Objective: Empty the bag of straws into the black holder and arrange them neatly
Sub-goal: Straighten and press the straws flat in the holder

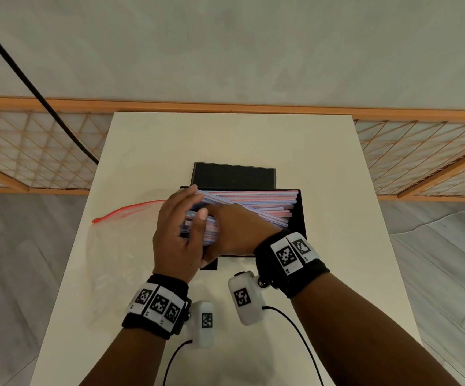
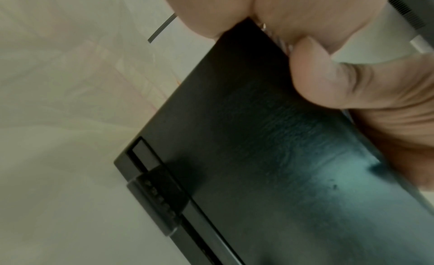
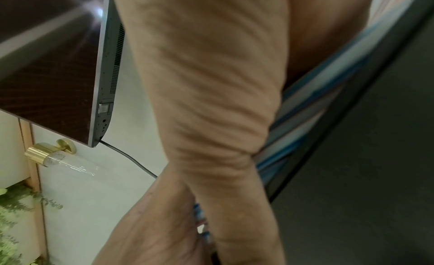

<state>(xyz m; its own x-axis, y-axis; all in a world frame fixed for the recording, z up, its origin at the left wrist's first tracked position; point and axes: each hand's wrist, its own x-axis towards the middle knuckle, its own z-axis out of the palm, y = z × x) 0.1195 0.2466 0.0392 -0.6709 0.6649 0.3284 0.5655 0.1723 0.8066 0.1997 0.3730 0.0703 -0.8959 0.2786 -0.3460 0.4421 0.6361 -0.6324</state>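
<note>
The black holder (image 1: 299, 218) stands mid-table with its lid (image 1: 234, 175) tipped open behind it. Pink and blue striped straws (image 1: 253, 201) lie lengthwise inside, some slanted. My left hand (image 1: 181, 232) cups their left ends, fingers upright against the tips and thumb over the top. My right hand (image 1: 239, 229) crosses over the bundle and grips it; its fingers are hidden behind the left hand. The left wrist view shows the holder's outer wall (image 2: 258, 139) with my thumb (image 2: 328, 79) curled at its edge. Straws (image 3: 317, 102) run beside my right hand (image 3: 211, 83) in the right wrist view.
The clear zip bag (image 1: 122, 232) with a red seal lies flat on the white table (image 1: 225, 135), left of the holder. A wooden lattice rail (image 1: 30, 151) runs behind the table. A black cable (image 1: 30, 87) hangs at far left.
</note>
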